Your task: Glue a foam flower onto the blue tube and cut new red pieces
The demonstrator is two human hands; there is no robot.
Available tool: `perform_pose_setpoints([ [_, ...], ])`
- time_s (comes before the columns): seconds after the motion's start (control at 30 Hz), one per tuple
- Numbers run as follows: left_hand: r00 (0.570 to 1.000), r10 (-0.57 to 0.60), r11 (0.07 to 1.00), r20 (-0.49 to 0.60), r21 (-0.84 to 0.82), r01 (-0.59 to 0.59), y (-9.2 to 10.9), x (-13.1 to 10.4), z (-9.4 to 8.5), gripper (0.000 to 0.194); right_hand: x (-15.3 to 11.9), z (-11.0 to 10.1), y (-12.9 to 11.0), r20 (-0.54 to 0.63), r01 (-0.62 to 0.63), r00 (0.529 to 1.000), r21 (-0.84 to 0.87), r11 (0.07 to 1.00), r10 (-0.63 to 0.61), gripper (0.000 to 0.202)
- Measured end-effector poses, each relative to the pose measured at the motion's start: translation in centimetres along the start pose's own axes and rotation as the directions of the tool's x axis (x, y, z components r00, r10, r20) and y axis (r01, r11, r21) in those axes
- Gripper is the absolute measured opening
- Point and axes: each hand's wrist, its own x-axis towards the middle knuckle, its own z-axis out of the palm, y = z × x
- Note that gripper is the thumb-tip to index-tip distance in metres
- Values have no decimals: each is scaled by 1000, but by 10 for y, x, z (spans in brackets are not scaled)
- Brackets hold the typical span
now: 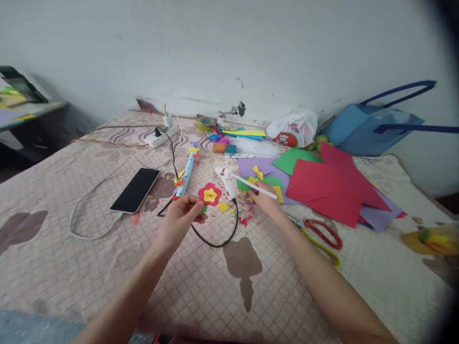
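Observation:
My left hand is closed, pinching a paper flower by its lower left edge. The flower has red outer petals and a smaller yellow layer in the centre; a bit of green shows below it. A white glue gun lies just right of the flower, a long white glue stick sticking out of its back toward my right hand. My right hand reaches down to small yellow paper pieces on green and purple sheets. Its fingers are drawn together; what they pinch, if anything, is hidden.
Scissors with red and yellow handles lie beneath my right forearm. Red card sheets and a blue bag are at right. A charging phone, a power strip and a decorated light-blue strip are at left. A black cable loops centrally.

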Motion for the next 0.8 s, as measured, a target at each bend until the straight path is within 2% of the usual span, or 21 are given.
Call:
perform_pose_setpoints([
  [0.23,1000,-7,1000,23,6,7,-3,1,3,23,6,5,-2,76,-32,997,-19,999,34,7],
  [0.8,998,-47,999,33,9,47,-7,-1,11,23,22,-1,5,224,120,967,36,992,-125,7],
])
